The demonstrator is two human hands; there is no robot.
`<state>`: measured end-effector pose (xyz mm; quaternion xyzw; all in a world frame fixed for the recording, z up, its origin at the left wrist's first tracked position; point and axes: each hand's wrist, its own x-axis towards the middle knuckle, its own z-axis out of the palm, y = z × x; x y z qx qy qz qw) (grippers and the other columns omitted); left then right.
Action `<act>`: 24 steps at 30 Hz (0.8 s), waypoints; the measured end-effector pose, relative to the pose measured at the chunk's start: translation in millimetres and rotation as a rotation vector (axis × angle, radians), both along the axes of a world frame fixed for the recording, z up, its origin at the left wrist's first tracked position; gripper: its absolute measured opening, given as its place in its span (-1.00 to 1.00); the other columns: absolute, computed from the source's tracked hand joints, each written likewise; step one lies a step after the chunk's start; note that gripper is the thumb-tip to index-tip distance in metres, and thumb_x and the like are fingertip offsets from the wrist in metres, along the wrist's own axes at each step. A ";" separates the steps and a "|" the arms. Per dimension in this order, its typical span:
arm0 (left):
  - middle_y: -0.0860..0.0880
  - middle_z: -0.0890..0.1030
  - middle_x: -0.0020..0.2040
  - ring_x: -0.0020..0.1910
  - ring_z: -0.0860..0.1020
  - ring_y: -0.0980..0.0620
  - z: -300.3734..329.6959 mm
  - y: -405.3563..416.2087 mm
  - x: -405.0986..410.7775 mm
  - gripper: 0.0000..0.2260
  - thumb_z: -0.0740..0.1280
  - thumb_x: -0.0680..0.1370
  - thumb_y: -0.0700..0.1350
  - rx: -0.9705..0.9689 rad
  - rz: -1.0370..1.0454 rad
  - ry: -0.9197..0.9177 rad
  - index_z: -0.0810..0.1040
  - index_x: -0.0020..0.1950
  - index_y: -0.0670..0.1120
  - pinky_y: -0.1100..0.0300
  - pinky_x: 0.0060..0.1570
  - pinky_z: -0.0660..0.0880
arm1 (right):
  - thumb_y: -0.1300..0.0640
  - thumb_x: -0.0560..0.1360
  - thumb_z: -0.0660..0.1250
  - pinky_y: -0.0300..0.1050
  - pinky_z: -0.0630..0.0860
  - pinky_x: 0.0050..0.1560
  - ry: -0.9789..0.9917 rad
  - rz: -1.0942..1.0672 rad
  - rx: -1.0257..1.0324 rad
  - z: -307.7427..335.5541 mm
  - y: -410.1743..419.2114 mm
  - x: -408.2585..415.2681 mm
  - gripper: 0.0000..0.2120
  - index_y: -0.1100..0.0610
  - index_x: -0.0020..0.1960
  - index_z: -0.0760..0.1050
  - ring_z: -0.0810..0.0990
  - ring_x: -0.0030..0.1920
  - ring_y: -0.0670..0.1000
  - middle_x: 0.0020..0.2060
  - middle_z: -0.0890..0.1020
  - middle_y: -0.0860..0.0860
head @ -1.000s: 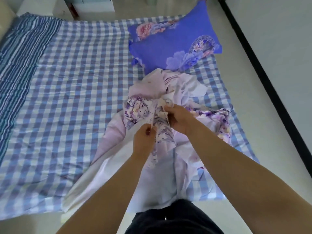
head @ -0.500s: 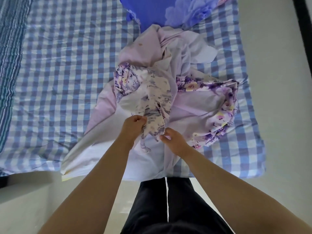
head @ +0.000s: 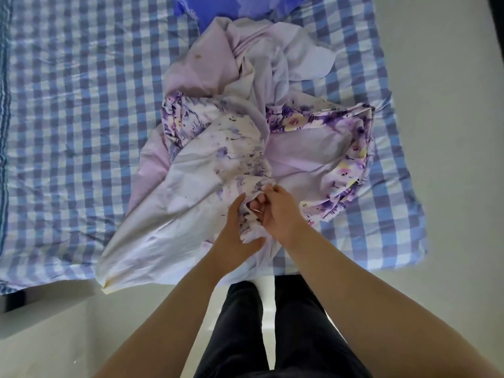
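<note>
A crumpled pale lilac cloth (head: 237, 148) with a purple flower print lies on the near part of the bed, one corner hanging over the bed's front edge. My left hand (head: 236, 236) grips a bunched printed fold of this cloth near its middle. My right hand (head: 278, 211) pinches the same fold right beside the left, fingers curled into the fabric. The two hands touch each other.
The bed carries a blue and white checked sheet (head: 81, 132). A blue flowered pillow (head: 218, 6) lies at the top, half out of view. A striped blanket edge (head: 4, 105) runs along the left. Pale floor (head: 450, 186) lies to the right, and my dark-trousered legs (head: 267, 323) stand below.
My view has tilted down toward the bed's front edge. Both hands came closer together on the printed fold and pulled it toward me.
</note>
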<state>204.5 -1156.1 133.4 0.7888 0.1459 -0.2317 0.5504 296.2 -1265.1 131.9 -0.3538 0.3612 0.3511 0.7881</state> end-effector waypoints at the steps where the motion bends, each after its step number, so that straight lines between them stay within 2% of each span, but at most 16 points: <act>1: 0.12 0.46 0.22 0.13 0.52 0.25 -5.1 -0.5 0.7 -0.25 0.41 0.47 -0.27 -0.005 0.057 0.031 0.06 0.50 0.05 0.28 0.14 0.48 | 0.26 0.64 0.04 -0.17 0.56 -0.42 0.033 -0.037 0.038 -6.5 -2.6 -4.5 -0.77 0.18 -0.16 0.36 0.49 -0.54 -0.02 -0.54 0.43 0.02; 3: 0.07 0.59 -0.03 -0.10 0.60 0.03 -13.7 0.0 1.6 -0.53 0.34 0.51 -0.21 0.156 0.179 0.059 0.29 0.33 0.14 0.03 -0.01 0.57 | 0.25 0.65 0.04 -0.15 0.59 -0.40 0.092 -0.103 0.105 -21.5 -7.1 -13.6 -0.74 0.20 -0.19 0.36 0.54 -0.52 -0.02 -0.53 0.48 0.04; 4: 0.05 0.60 -0.14 -0.19 0.58 -0.02 -15.5 0.7 1.5 -0.73 0.29 0.54 -0.17 0.268 0.219 0.084 0.40 0.18 0.10 -0.05 -0.10 0.58 | 0.24 0.65 0.05 -0.13 0.60 -0.38 0.112 -0.138 0.137 -28.4 -9.6 -16.4 -0.74 0.22 -0.18 0.38 0.57 -0.49 -0.02 -0.52 0.52 0.05; 5: 0.02 0.59 -0.21 -0.24 0.56 -0.04 -19.1 3.6 0.7 -0.91 0.25 0.56 -0.14 0.337 0.255 0.117 0.46 0.04 0.02 -0.05 -0.17 0.57 | 0.21 0.65 0.07 -0.11 0.61 -0.35 0.131 -0.163 0.139 -38.3 -13.0 -19.1 -0.76 0.22 -0.15 0.40 0.60 -0.46 0.00 -0.48 0.56 0.06; 6: -0.02 0.57 -0.24 -0.27 0.53 -0.04 -22.0 6.6 -0.1 -0.93 0.22 0.59 -0.13 0.367 0.302 0.124 0.47 -0.08 -0.06 0.02 -0.24 0.54 | 0.18 0.64 0.09 -0.10 0.62 -0.33 0.155 -0.180 0.111 -50.4 -17.0 -20.5 -0.78 0.21 -0.11 0.42 0.62 -0.41 0.01 -0.43 0.60 0.07; 8: -0.06 0.51 -0.31 -0.33 0.44 -0.04 -26.1 15.9 -5.6 -0.78 0.19 0.61 -0.12 0.341 0.434 0.179 0.45 -0.21 -0.14 0.15 -0.31 0.39 | 0.10 0.63 0.16 -0.10 0.61 -0.23 0.227 -0.186 -0.029 -84.5 -30.6 -23.8 -0.82 0.18 -0.06 0.45 0.61 -0.29 0.03 -0.29 0.62 0.08; 11: 0.02 0.40 -0.46 -0.42 0.32 0.00 -35.3 32.9 -15.0 -0.69 0.15 0.62 -0.12 0.182 0.762 0.269 0.36 -0.33 -0.11 0.22 -0.37 0.25 | 0.04 0.59 0.23 -0.13 0.52 -0.19 0.391 -0.128 -0.275 -146.9 -55.2 -32.6 -0.83 0.16 -0.03 0.43 0.50 -0.20 0.02 -0.16 0.49 0.06; 13: -0.01 0.39 -0.44 -0.44 0.33 0.01 -44.0 43.6 -21.3 -0.68 0.12 0.64 -0.10 0.172 0.860 0.347 0.35 -0.32 -0.08 0.24 -0.43 0.24 | -0.02 0.54 0.29 -0.11 0.51 -0.12 0.444 -0.055 -0.372 -171.9 -57.0 -33.0 -0.77 0.11 0.08 0.43 0.49 -0.12 0.03 -0.08 0.48 0.06; 15: -0.05 0.42 -0.36 -0.42 0.39 -0.02 -49.7 51.9 -29.0 -0.71 0.10 0.64 -0.06 0.152 0.926 0.373 0.37 -0.27 -0.09 0.26 -0.46 0.28 | -0.08 0.49 0.32 -0.06 0.52 0.05 0.441 -0.012 -0.445 -186.9 -49.8 -29.2 -0.70 0.05 0.13 0.42 0.50 -0.02 0.05 -0.04 0.50 0.04; 17: -0.08 0.51 -0.28 -0.38 0.48 -0.07 -53.8 59.4 -39.4 -0.71 0.15 0.64 0.06 0.060 0.960 0.386 0.44 -0.16 -0.11 0.24 -0.47 0.36 | -0.05 0.52 0.30 -0.09 0.48 0.08 0.434 -0.030 -0.435 -194.6 -41.6 -23.6 -0.75 0.02 0.13 0.42 0.49 -0.07 0.00 -0.04 0.50 0.02; 19: -0.18 0.64 -0.07 -0.18 0.62 -0.21 -57.2 65.2 -47.9 -0.57 0.24 0.57 0.19 -0.130 0.913 0.401 0.52 0.09 -0.19 0.09 -0.31 0.55 | 0.01 0.55 0.25 -0.13 0.47 0.00 0.458 -0.082 -0.418 -204.5 -42.5 -21.9 -0.80 0.04 0.14 0.42 0.48 -0.16 -0.04 -0.01 0.51 0.01; 20: -0.25 0.64 0.04 -0.05 0.62 -0.26 -57.3 67.4 -51.2 -0.47 0.31 0.51 0.21 -0.224 0.868 0.400 0.49 0.20 -0.23 0.01 -0.17 0.58 | 0.04 0.56 0.20 -0.15 0.49 -0.06 0.430 -0.072 -0.430 -207.6 -46.3 -23.3 -0.81 0.07 0.14 0.40 0.47 -0.19 -0.05 -0.03 0.50 0.01; 22: -0.31 0.58 0.16 0.08 0.59 -0.29 -55.9 67.6 -54.1 -0.34 0.51 0.37 0.09 -0.328 0.815 0.405 0.40 0.31 -0.26 -0.10 0.01 0.56 | 0.09 0.59 0.11 -0.17 0.50 -0.21 0.321 -0.026 -0.488 -209.0 -54.1 -25.9 -0.86 0.10 0.12 0.32 0.48 -0.25 -0.06 -0.14 0.46 -0.01; 23: -0.30 0.57 0.16 0.09 0.59 -0.28 -54.4 65.5 -54.0 -0.33 0.55 0.31 -0.04 -0.316 0.802 0.409 0.39 0.30 -0.25 -0.14 0.03 0.55 | 0.11 0.58 0.10 -0.16 0.51 -0.24 0.287 -0.039 -0.523 -206.1 -56.5 -26.7 -0.87 0.09 0.11 0.31 0.49 -0.27 -0.06 -0.19 0.44 -0.02; 24: -0.29 0.59 0.11 0.04 0.60 -0.27 -53.4 62.1 -53.3 -0.42 0.50 0.28 -0.15 -0.264 0.779 0.397 0.42 0.25 -0.24 -0.15 0.00 0.55 | 0.12 0.57 0.10 -0.15 0.52 -0.22 0.267 -0.057 -0.563 -200.0 -57.5 -27.4 -0.89 0.08 0.09 0.31 0.49 -0.28 -0.06 -0.22 0.43 -0.04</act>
